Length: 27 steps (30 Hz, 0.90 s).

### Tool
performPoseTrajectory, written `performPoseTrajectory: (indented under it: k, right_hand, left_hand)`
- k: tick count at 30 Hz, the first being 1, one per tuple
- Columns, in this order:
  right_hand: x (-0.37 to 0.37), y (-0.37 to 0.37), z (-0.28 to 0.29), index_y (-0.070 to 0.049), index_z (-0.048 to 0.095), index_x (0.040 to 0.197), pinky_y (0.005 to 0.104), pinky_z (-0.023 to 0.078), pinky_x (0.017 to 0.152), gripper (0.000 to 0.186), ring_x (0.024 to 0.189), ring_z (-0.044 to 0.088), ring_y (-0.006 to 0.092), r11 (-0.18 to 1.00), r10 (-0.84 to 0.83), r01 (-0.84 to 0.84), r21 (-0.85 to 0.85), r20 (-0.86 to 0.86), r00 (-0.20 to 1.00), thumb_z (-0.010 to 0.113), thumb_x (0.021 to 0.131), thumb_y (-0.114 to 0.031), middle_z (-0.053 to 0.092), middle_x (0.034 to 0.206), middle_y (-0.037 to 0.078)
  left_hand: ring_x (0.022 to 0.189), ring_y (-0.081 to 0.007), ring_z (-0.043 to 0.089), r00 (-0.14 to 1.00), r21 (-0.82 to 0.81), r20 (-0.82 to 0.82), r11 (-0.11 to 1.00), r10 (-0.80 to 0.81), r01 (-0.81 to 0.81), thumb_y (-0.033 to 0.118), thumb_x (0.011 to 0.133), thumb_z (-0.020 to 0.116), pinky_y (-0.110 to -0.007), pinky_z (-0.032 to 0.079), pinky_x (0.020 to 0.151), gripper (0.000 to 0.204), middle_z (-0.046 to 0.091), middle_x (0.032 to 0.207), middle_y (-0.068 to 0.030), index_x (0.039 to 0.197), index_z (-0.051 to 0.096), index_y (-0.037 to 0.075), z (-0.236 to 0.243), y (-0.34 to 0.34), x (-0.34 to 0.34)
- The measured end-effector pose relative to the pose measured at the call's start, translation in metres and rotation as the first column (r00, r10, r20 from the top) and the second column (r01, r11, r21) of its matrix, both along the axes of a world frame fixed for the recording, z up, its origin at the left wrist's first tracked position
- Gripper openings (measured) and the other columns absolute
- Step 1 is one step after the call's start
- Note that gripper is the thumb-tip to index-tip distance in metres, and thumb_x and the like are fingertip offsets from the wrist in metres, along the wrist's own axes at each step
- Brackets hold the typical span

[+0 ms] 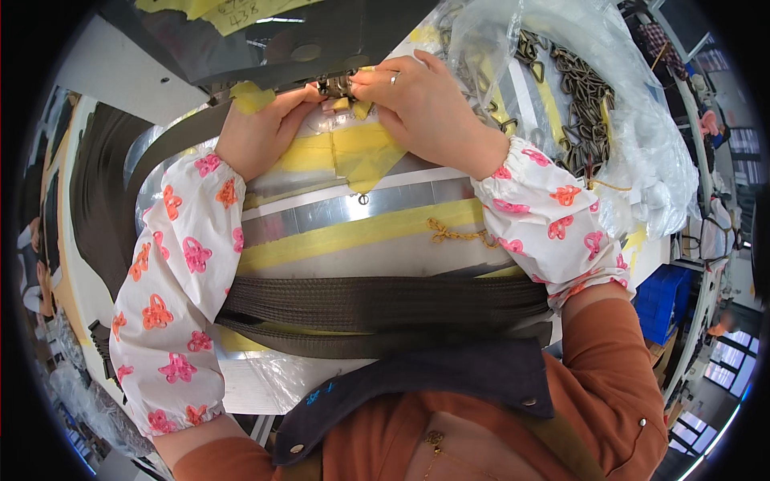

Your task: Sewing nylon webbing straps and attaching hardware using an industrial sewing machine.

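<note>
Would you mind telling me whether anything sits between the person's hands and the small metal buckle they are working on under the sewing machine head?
Nothing visible does: the left hand and right hand both already touch the metal buckle.

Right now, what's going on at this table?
A person at a sewing machine holds dark webbing strap under its needle area. The left hand and right hand pinch it together there. More strap lies folded near the body, and a clear bag of metal buckles sits to the right.
</note>
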State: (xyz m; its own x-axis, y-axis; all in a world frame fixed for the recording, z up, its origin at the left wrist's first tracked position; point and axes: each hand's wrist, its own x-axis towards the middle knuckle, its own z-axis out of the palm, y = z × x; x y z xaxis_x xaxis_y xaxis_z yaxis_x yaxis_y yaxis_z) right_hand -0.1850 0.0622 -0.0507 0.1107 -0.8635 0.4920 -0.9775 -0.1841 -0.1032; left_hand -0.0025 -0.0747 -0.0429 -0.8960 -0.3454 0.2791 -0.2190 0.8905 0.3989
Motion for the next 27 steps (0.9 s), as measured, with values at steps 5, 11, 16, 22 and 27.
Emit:
performPoseTrajectory:
  k: [5, 11, 16, 22, 27]
  right_hand:
    - [-0.001, 0.0, 0.002, -0.011, 0.065, 0.095, 0.0467, 0.035, 0.093, 0.02, 0.098, 0.054, 0.0209, 0.998, 0.032, -0.042, 0.054, 0.174, 0.984, 0.057, 0.078, -0.014, 0.063, 0.105, -0.002]
    - [-0.011, 0.004, 0.007, -0.006, 0.063, 0.087, 0.0397, 0.042, 0.082, 0.015, 0.09, 0.055, 0.0246, 0.982, 0.078, -0.116, 0.151, 0.237, 0.968, 0.059, 0.079, -0.018, 0.061, 0.09, 0.005]
    - [-0.017, 0.008, 0.014, -0.003, 0.056, 0.081, 0.0364, 0.047, 0.067, 0.013, 0.081, 0.056, 0.0262, 0.96, 0.249, -0.248, 0.129, 0.014, 0.969, 0.061, 0.074, -0.012, 0.058, 0.086, 0.009]
    - [0.019, -0.001, 0.005, -0.002, 0.053, 0.079, 0.0329, 0.048, 0.059, 0.012, 0.077, 0.058, 0.0251, 0.916, 0.395, -0.4, -0.036, -0.098, 0.913, 0.056, 0.073, -0.011, 0.054, 0.084, 0.01]
    - [0.112, -0.059, 0.006, -0.004, 0.054, 0.073, 0.027, 0.047, 0.057, 0.012, 0.076, 0.055, 0.0198, 0.947, 0.279, -0.306, -0.092, -0.231, 0.932, 0.057, 0.069, -0.014, 0.052, 0.075, 0.007]
  left_hand:
    - [0.07, -0.0305, 0.061, 0.965, -0.289, 0.147, 0.942, 0.218, -0.168, 0.019, 0.084, 0.058, -0.037, 0.047, 0.059, 0.019, 0.063, 0.077, -0.013, 0.1, 0.062, 0.008, 0.016, -0.019, 0.035]
    - [0.067, -0.0315, 0.058, 0.996, -0.182, 0.002, 0.98, 0.087, -0.085, 0.014, 0.082, 0.06, -0.036, 0.044, 0.059, 0.021, 0.058, 0.072, -0.0192, 0.097, 0.06, -0.001, 0.036, -0.057, 0.084]
    - [0.059, -0.0293, 0.053, 0.933, 0.07, 0.31, 0.975, 0.18, -0.211, 0.009, 0.077, 0.062, -0.033, 0.042, 0.056, 0.016, 0.056, 0.068, -0.0178, 0.084, 0.058, -0.005, 0.059, -0.04, 0.084]
    - [0.066, -0.0323, 0.057, 0.976, -0.047, 0.138, 0.985, 0.17, -0.165, 0.008, 0.077, 0.062, -0.035, 0.044, 0.06, 0.012, 0.057, 0.071, -0.0181, 0.081, 0.057, -0.003, 0.04, -0.072, 0.099]
    - [0.073, -0.0326, 0.059, 0.906, -0.298, 0.052, 0.872, 0.421, -0.388, 0.012, 0.081, 0.059, -0.036, 0.045, 0.064, 0.011, 0.06, 0.076, -0.0159, 0.085, 0.058, 0.002, 0.025, -0.153, 0.145]
